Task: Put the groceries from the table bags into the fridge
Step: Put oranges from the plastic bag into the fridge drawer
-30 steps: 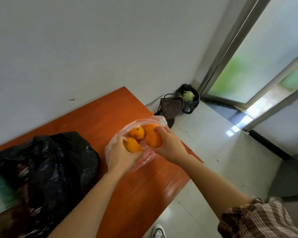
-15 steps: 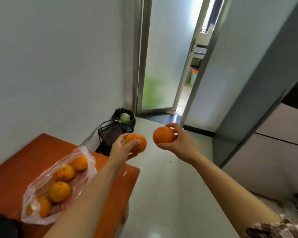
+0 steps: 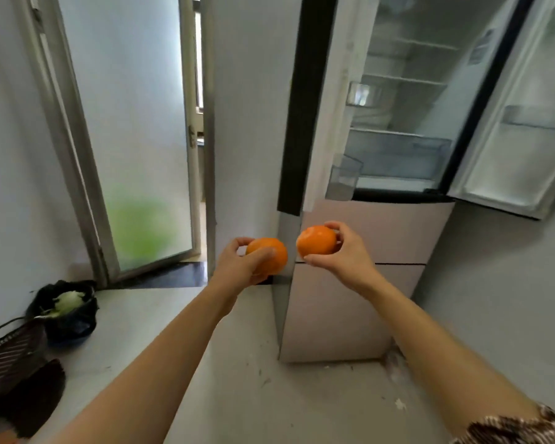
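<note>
My left hand [image 3: 237, 267] grips one orange [image 3: 271, 257] and my right hand [image 3: 346, 254] grips a second orange [image 3: 316, 240]. Both are held out at chest height, side by side, in front of the fridge [image 3: 366, 283]. The fridge's upper compartment [image 3: 401, 123] stands open above the hands, with white shelves and a clear drawer that look bare. Its left door [image 3: 302, 104] is seen edge-on and its right door [image 3: 523, 139] swings out to the right. The table and its bags are out of view.
A frosted glass door [image 3: 132, 123] stands ajar on the left. On the floor at lower left sit a black bag with a pale cabbage [image 3: 66, 302] and a dark basket [image 3: 12, 354]. The pale tiled floor [image 3: 253, 379] stretches ahead to the fridge.
My view has swung right from the table to the open fridge. Both hands lifted an orange each out of the clear bag and carried them toward the fridge.
</note>
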A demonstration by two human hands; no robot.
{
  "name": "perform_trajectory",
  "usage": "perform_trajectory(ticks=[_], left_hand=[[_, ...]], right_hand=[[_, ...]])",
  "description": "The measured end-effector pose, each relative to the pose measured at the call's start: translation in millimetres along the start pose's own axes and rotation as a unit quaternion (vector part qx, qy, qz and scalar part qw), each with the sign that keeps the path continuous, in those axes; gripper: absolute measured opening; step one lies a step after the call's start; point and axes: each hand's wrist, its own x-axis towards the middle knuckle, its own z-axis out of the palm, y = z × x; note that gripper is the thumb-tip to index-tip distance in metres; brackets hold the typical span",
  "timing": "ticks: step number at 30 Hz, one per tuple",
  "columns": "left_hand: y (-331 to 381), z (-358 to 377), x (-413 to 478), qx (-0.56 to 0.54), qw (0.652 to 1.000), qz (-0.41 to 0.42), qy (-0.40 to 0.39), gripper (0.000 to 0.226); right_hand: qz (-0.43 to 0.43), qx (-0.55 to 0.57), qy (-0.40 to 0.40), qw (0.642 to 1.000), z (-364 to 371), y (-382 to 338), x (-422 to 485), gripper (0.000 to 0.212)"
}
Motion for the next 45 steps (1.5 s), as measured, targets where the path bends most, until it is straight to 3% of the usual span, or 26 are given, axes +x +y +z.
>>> perform_trajectory(ticks=[11, 23, 28, 31, 34, 36, 41, 45], left_hand=[[71.5, 231.2, 93.9, 0.038, 0.985, 0.116, -0.118, 0.054], [123.7, 387.9, 281.1, 0.001, 0.981, 0.166, -0.103, 0.068], [153.1, 438.5, 367.1, 0.057, 0.980, 0.186, -0.036, 0.076], [164.8, 459.1, 415.9, 0.097, 0.976, 0.193, 0.006, 0.076], [174.9, 471.3, 464.1, 0.113, 0.974, 0.196, 0.032, 0.044], [177.2, 476.3, 496.4, 0.143, 0.968, 0.201, 0.044, 0.037], [186.4, 474.7, 561.8, 0.215, 0.958, 0.173, 0.071, 0.051], [193.6, 464.0, 599.5, 0.332, 0.933, 0.125, 0.063, 0.062]], right_hand=[[0.010, -0.081, 0.152, 0.985, -203.0, 65.2, 83.5, 0.075], [-0.034, -0.135, 0.213, 0.967, -327.0, 120.0, 275.2, 0.078], [-0.051, -0.138, 0.215, 0.966, -371.5, 131.1, 367.4, 0.076], [-0.070, -0.131, 0.198, 0.969, -390.4, 140.6, 422.0, 0.075], [-0.087, -0.129, 0.174, 0.972, -405.4, 150.8, 483.3, 0.072], [-0.096, -0.139, 0.142, 0.975, -412.3, 159.2, 524.6, 0.071], [-0.120, -0.180, -0.008, 0.976, -417.6, 175.6, 621.7, 0.057], [-0.144, -0.276, -0.144, 0.939, -398.1, 178.4, 689.6, 0.046]])
